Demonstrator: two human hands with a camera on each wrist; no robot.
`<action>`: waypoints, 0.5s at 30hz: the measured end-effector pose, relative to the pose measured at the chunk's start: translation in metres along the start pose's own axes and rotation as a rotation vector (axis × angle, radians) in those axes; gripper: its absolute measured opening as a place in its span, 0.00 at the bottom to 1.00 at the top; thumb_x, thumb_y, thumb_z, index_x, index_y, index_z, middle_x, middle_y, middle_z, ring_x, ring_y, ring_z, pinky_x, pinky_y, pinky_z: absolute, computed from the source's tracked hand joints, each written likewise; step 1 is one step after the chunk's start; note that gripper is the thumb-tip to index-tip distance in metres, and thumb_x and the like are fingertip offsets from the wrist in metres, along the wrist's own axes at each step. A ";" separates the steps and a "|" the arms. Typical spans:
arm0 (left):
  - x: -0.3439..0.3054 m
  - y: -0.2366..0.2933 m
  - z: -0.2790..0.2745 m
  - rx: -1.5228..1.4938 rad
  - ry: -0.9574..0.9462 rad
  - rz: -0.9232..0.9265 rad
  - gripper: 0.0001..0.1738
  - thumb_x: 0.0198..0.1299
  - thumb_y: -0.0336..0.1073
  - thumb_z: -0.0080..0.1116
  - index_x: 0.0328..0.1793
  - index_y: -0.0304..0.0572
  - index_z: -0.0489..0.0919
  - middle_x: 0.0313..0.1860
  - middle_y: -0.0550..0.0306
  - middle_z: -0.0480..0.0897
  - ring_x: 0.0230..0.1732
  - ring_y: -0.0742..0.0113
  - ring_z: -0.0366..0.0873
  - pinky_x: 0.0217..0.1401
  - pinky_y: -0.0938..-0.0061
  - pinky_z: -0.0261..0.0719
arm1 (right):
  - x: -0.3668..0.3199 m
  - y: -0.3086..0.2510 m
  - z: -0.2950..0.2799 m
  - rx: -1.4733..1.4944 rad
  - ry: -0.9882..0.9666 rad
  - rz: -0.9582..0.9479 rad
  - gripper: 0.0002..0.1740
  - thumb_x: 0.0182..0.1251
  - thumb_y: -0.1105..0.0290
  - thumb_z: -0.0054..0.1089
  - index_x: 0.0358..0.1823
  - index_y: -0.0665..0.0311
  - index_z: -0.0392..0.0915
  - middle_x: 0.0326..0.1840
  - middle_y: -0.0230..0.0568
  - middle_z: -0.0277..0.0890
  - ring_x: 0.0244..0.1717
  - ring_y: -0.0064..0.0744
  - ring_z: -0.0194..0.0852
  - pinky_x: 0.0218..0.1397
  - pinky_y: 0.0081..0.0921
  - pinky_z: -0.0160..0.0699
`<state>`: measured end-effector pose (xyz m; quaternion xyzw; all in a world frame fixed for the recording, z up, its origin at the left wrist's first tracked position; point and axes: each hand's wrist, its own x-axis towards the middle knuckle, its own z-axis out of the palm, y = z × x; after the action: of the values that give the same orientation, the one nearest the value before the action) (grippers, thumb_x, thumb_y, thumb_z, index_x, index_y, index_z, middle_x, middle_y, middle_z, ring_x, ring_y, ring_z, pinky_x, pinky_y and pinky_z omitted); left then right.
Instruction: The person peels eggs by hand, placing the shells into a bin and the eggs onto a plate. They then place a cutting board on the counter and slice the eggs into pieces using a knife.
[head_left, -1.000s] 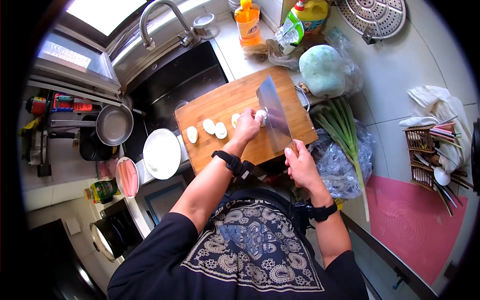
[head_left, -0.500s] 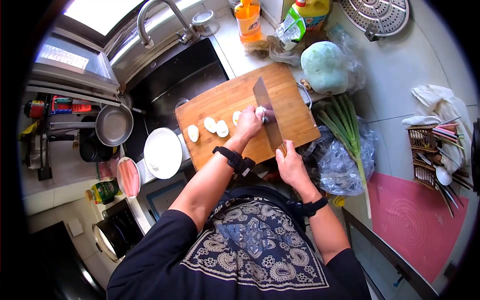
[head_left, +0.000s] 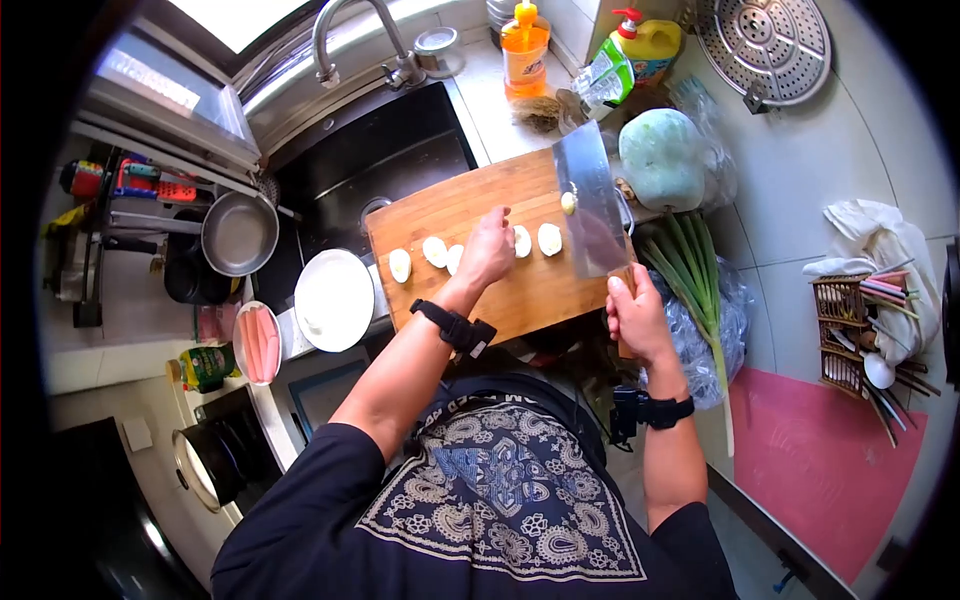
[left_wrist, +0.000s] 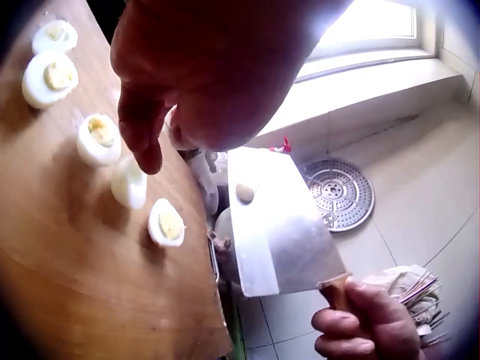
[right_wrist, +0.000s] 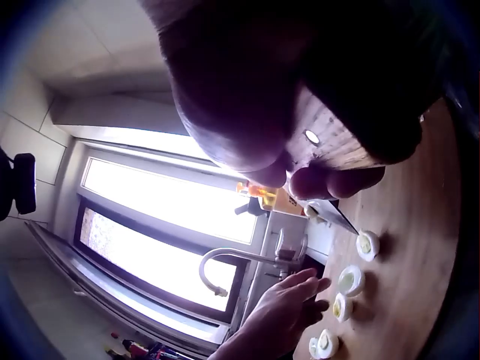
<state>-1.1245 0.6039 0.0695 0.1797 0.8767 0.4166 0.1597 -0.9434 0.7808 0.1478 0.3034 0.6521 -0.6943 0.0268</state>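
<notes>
My right hand (head_left: 640,312) grips the wooden handle of a cleaver (head_left: 598,225), its broad blade tilted over the right end of the wooden cutting board (head_left: 480,305). A small pale bit of egg (left_wrist: 245,193) clings to the blade's face. Halved boiled eggs lie in a row along the board, cut faces mostly up; one half (head_left: 550,240) is at the right end. My left hand (head_left: 488,247) hovers over the middle of that row, fingers loosely bent and holding nothing. Beneath it in the left wrist view, an egg half (left_wrist: 129,184) sits close to a fingertip.
Beyond the board is a black sink (head_left: 350,150) with a faucet (head_left: 395,65). At the left stand a white plate (head_left: 335,300) and a dish of pink sausages (head_left: 262,345). Right of the board are a winter melon (head_left: 660,160) and green onions (head_left: 690,260).
The cleaver has come away from the egg under my left hand and moved right, its flat face now showing. My left hand has let go of the egg and shifted slightly left.
</notes>
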 end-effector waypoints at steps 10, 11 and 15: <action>-0.037 -0.020 -0.092 -0.047 0.138 -0.024 0.18 0.66 0.39 0.59 0.56 0.34 0.78 0.47 0.47 0.84 0.42 0.63 0.83 0.44 0.71 0.82 | 0.001 0.007 0.008 0.146 -0.119 0.101 0.14 0.75 0.62 0.50 0.57 0.57 0.66 0.24 0.27 0.67 0.16 0.16 0.64 0.16 0.17 0.68; -0.035 -0.019 -0.084 -0.104 0.105 -0.003 0.18 0.65 0.40 0.60 0.55 0.34 0.79 0.45 0.47 0.85 0.43 0.62 0.83 0.46 0.70 0.81 | 0.002 0.007 0.012 0.147 -0.159 0.087 0.15 0.76 0.62 0.50 0.59 0.56 0.65 0.25 0.27 0.68 0.16 0.16 0.64 0.16 0.17 0.68; -0.029 0.004 -0.056 -0.166 0.000 0.001 0.24 0.63 0.44 0.64 0.59 0.36 0.76 0.44 0.49 0.85 0.43 0.61 0.82 0.47 0.69 0.80 | -0.008 -0.008 0.040 0.108 -0.183 0.110 0.18 0.76 0.63 0.50 0.62 0.57 0.63 0.25 0.27 0.67 0.17 0.16 0.64 0.17 0.17 0.68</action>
<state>-1.1225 0.5560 0.1101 0.1664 0.8391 0.4879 0.1741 -0.9559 0.7422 0.1569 0.2750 0.5908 -0.7508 0.1078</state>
